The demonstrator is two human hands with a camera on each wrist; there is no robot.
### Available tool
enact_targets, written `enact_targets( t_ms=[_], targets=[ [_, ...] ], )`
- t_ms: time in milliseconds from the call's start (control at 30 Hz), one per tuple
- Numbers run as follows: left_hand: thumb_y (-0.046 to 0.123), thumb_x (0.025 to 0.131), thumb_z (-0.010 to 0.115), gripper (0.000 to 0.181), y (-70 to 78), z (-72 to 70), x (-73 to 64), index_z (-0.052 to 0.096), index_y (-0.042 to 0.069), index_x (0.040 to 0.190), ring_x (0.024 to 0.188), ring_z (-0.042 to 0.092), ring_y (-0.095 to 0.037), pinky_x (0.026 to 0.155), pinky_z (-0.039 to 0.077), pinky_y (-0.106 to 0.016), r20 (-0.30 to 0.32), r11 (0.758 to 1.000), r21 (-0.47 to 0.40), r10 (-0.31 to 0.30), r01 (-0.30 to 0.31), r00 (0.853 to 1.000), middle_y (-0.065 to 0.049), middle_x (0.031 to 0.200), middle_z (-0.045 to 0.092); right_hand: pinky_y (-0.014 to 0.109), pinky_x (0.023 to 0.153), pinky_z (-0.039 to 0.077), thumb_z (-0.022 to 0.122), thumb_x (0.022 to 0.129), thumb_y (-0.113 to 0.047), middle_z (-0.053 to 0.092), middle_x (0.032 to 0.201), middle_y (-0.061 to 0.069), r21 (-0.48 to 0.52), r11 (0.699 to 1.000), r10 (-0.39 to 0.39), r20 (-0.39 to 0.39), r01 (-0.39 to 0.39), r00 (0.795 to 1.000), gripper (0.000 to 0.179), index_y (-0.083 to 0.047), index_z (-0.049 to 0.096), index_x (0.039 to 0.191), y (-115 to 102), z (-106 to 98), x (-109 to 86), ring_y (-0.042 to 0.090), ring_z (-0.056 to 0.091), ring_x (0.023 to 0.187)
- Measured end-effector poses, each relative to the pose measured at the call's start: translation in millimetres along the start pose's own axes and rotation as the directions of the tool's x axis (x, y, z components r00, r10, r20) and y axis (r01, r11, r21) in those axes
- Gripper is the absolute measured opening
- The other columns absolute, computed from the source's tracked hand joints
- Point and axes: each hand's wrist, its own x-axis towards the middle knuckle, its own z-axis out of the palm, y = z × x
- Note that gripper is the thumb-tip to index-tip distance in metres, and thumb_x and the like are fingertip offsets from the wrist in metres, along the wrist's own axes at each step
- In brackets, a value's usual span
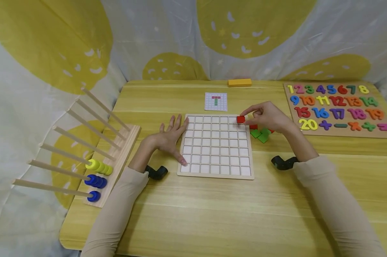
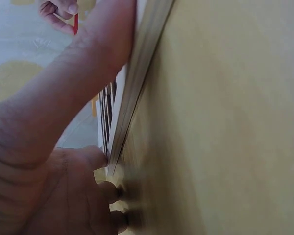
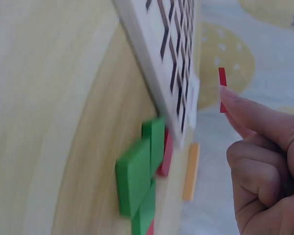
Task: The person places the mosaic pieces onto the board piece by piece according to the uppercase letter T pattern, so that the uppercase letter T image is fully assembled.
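A white wooden grid board with square cells lies flat in the middle of the table. My left hand spreads along its left side, with the thumb over the lower-left cells and a fingertip at the upper-left edge. Between thumb and index finger my right hand pinches a red square tile, raised above the board in the right wrist view; its other fingers are curled in. Several green tiles and red tiles lie loosely heaped by the board's right edge, partly below the right hand.
Behind the board lies a card printed with a red and green T on a grid. An orange block sits at the back edge. Colourful number board at right; wooden peg rack with yellow and blue beads at left.
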Motion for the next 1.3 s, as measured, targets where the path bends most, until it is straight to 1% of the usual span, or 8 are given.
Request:
enact_targets(
  t_ms=[100, 233, 400, 467, 567, 700, 967, 1300],
  targets=[
    [0.055, 0.063, 0.095, 0.16, 0.3, 0.1, -0.4, -0.024, 0.016, 0.163, 0.153, -0.035, -0.039, 0.121, -0.018, -0.07, 0.0, 1.0, -0.004, 0.001, -0.001, 1.0, -0.018, 0.165, -0.037, 0.027, 0.051, 0.026, 0.082, 0.09, -0.02, 0.03, 0.056, -0.006, -0.015, 1.0, -0.011, 0.004, 0.011, 1.0, 0.03, -0.009, 0.078, 0.119, -13, 12, 3.1, 0.012, 0.028, 0.054],
    [0.056, 0.063, 0.095, 0.16, 0.1, 0.4, -0.4, -0.024, 0.016, 0.163, 0.153, -0.036, -0.039, 0.121, -0.018, -0.07, 0.002, 1.0, -0.005, 0.001, -0.001, 1.0, -0.018, 0.165, -0.038, 0.027, 0.056, 0.026, 0.084, 0.088, -0.018, 0.031, 0.056, -0.006, -0.034, 0.999, 0.009, 0.012, -0.009, 1.0, 0.03, -0.01, 0.078, 0.116, -26, 26, 8.8, 0.013, 0.028, 0.058],
    [0.056, 0.063, 0.095, 0.16, -0.7, 1.0, -0.2, -0.024, 0.016, 0.163, 0.153, -0.035, -0.039, 0.121, -0.018, -0.07, 0.006, 1.0, 0.008, -0.007, 0.007, 1.0, -0.018, 0.165, -0.038, 0.027, 0.057, 0.03, 0.082, 0.089, -0.014, 0.047, 0.059, -0.004, -0.031, 0.999, 0.034, 0.029, -0.033, 0.999, 0.029, -0.005, 0.077, 0.116, -33, 37, 15.3, 0.012, 0.034, 0.059],
    [0.056, 0.063, 0.095, 0.16, -0.2, 0.8, -0.4, -0.024, 0.016, 0.163, 0.154, -0.035, -0.039, 0.121, -0.017, -0.07, 0.005, 1.0, 0.009, -0.007, 0.007, 1.0, -0.018, 0.165, -0.038, 0.027, 0.056, 0.031, 0.082, 0.088, -0.012, 0.05, 0.06, -0.003, -0.03, 0.999, 0.042, 0.03, -0.041, 0.999, 0.029, -0.003, 0.076, 0.116, -34, 40, 17.1, 0.012, 0.036, 0.058],
    [0.057, 0.063, 0.095, 0.16, 0.7, 0.3, -0.2, -0.023, 0.016, 0.163, 0.154, -0.034, -0.04, 0.121, -0.016, -0.071, 0.003, 1.0, 0.01, -0.007, 0.007, 1.0, -0.018, 0.165, -0.037, 0.027, 0.055, 0.03, 0.082, 0.087, -0.01, 0.042, 0.057, -0.003, -0.033, 0.998, 0.062, 0.029, -0.061, 0.998, 0.029, -0.003, 0.076, 0.115, -34, 42, 19.4, 0.012, 0.036, 0.056],
    [0.056, 0.064, 0.095, 0.16, 1.2, -0.8, -0.9, -0.023, 0.016, 0.163, 0.154, -0.034, -0.039, 0.122, -0.016, -0.07, 0.001, 1.0, 0.015, -0.009, 0.009, 1.0, -0.018, 0.166, -0.037, 0.027, 0.056, 0.03, 0.083, 0.086, -0.01, 0.039, 0.058, -0.004, -0.033, 0.996, 0.08, 0.031, -0.079, 0.996, 0.029, -0.003, 0.077, 0.114, -35, 45, 22.0, 0.013, 0.038, 0.059],
    [0.056, 0.063, 0.095, 0.16, 1.9, -0.4, -1.4, -0.023, 0.016, 0.163, 0.154, -0.034, -0.039, 0.121, -0.017, -0.07, 0.003, 1.0, 0.013, -0.014, 0.014, 1.0, -0.018, 0.165, -0.037, 0.026, 0.058, 0.034, 0.084, 0.084, -0.006, 0.042, 0.057, -0.004, 0.0, 0.996, 0.086, 0.034, -0.086, 0.996, 0.029, 0.0, 0.076, 0.111, -36, 49, 25.8, 0.012, 0.041, 0.059],
    [0.056, 0.064, 0.095, 0.16, -0.8, 0.5, 0.0, -0.024, 0.016, 0.163, 0.154, -0.035, -0.039, 0.121, -0.018, -0.069, 0.004, 1.0, -0.001, -0.006, 0.006, 1.0, -0.017, 0.165, -0.038, 0.027, 0.057, 0.033, 0.085, 0.084, -0.008, 0.045, 0.061, -0.001, -0.033, 0.995, 0.093, 0.017, -0.092, 0.996, 0.027, -0.004, 0.078, 0.11, -37, 50, 26.9, 0.015, 0.043, 0.063]
  ],
)
